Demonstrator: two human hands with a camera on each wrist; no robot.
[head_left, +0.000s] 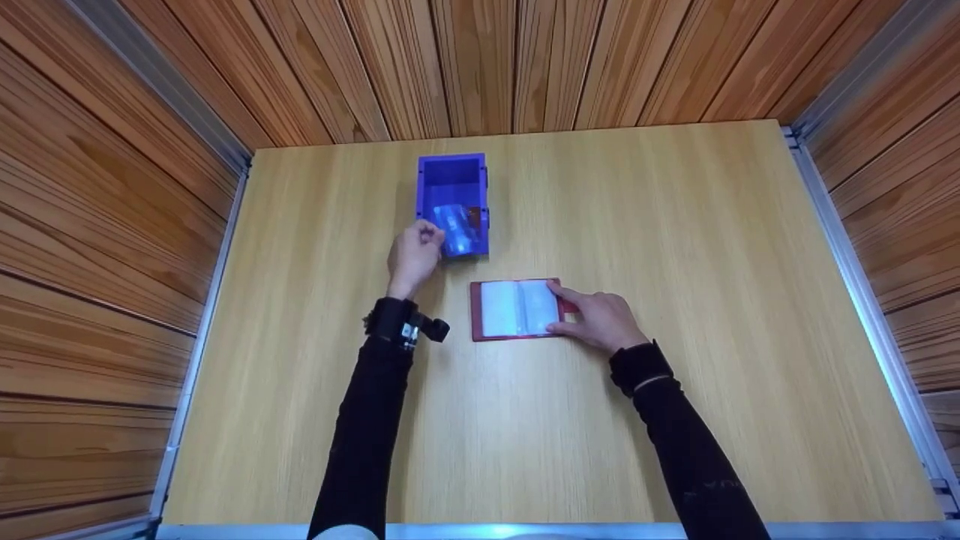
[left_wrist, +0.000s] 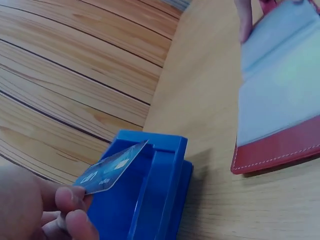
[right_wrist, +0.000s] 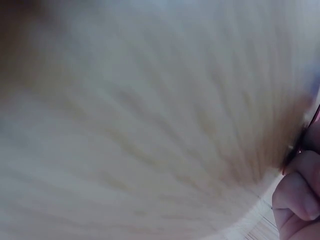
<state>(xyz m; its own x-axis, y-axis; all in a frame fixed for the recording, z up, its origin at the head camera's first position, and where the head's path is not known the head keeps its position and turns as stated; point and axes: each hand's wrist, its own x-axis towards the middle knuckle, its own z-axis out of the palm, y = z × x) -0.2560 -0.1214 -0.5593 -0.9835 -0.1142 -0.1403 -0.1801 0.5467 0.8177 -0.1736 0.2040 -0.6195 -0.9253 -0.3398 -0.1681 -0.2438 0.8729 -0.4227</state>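
Note:
Between its thumb and fingers my left hand point(head_left: 415, 256) pinches a blue bank card point(head_left: 457, 227) by one end. The card is tilted over the near part of a blue-purple plastic bin point(head_left: 451, 159); in the left wrist view its chip shows on the blue card point(left_wrist: 114, 170). A red card holder point(head_left: 476, 313) with clear sleeves lies open on the table, nearer to me than the bin. My right hand point(head_left: 602, 321) holds its right edge, thumb and forefinger spread along the border. The right wrist view is mostly blurred, with curled fingers point(right_wrist: 297, 197) at its right edge.
Something orange-brown point(head_left: 474, 217) shows inside the bin, partly hidden by the card. Light wooden tabletop point(head_left: 712, 300) surrounds the things. Wood-plank walls point(head_left: 480, 67) and metal rails point(head_left: 862, 300) border the table.

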